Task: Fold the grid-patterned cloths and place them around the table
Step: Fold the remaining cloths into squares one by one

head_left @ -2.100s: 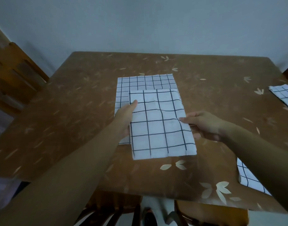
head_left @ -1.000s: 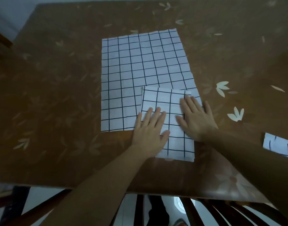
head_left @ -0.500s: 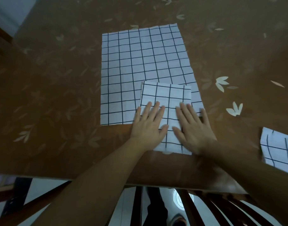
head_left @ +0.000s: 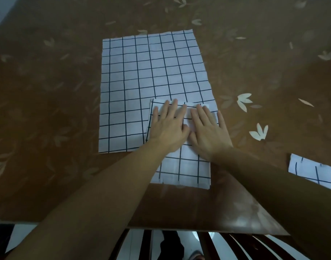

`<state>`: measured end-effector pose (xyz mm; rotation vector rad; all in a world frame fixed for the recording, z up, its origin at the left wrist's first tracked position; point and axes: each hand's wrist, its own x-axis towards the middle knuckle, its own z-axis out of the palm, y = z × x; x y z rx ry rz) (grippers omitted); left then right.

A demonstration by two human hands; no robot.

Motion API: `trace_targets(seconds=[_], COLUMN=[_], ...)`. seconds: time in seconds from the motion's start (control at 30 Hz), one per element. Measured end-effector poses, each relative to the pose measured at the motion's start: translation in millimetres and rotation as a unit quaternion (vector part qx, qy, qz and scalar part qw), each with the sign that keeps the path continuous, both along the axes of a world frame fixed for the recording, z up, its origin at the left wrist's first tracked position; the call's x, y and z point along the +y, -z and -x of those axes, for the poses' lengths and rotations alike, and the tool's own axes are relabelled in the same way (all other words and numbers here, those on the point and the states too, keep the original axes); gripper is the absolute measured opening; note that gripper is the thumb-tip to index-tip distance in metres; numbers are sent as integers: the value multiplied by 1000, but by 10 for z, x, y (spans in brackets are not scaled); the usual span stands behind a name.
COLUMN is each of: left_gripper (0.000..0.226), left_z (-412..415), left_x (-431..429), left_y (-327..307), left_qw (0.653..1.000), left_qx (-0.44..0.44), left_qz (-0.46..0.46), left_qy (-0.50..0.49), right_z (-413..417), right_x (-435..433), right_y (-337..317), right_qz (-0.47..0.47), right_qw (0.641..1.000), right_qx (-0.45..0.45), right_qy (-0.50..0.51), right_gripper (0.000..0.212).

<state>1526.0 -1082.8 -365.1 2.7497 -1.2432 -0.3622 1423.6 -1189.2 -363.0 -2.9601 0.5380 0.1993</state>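
A small folded white cloth with a dark grid (head_left: 187, 169) lies near the table's front edge, overlapping the near right corner of a larger flat grid cloth (head_left: 149, 79). My left hand (head_left: 168, 126) and my right hand (head_left: 207, 130) press flat on the folded cloth's far half, side by side, fingers straight and spread toward its far edge. Another folded grid cloth (head_left: 314, 171) lies at the right edge of the view, partly behind my right forearm.
The brown table (head_left: 48, 109) has a pale leaf pattern and its front edge runs just below my forearms. A wooden chair back with slats (head_left: 217, 244) stands under that edge. Bare tabletop lies to the left and far right.
Both hands have slid away from me along the folded cloth, from its middle to its far edge, staying flat. The view has shifted slightly.
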Motion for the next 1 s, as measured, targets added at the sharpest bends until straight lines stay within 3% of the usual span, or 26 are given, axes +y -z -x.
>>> trace_targets(seconds=[0.1, 0.4, 0.53, 0.6, 0.73, 0.87, 1.0], left_gripper=[65, 71, 63, 57, 54, 55, 56], left_z=[-161, -188, 92, 182, 194, 245, 257], left_x=[107, 369, 591, 669, 712, 690, 687], left_y=[113, 99, 36, 46, 52, 34, 50], left_qw=[999, 996, 999, 998, 999, 999, 999], left_qx=[8, 12, -31, -54, -40, -30, -21], left_qz=[-45, -60, -22, 14, 2, -19, -23], left_qy=[-24, -62, 3, 30, 9, -2, -9], right_z=[-19, -15, -27, 20, 208, 310, 307], right_x=[-70, -90, -75, -44, 84, 136, 143], right_y=[93, 144, 89, 22, -148, -253, -325], right_qz=[-10, -10, -27, -50, -130, -285, -383], right_qw=[1000, 1000, 1000, 997, 961, 908, 855], right_qx=[9, 17, 8, -42, -98, -118, -121], right_qy=[10, 5, 7, 49, 225, 283, 328], right_gripper=[64, 68, 68, 66, 63, 71, 69])
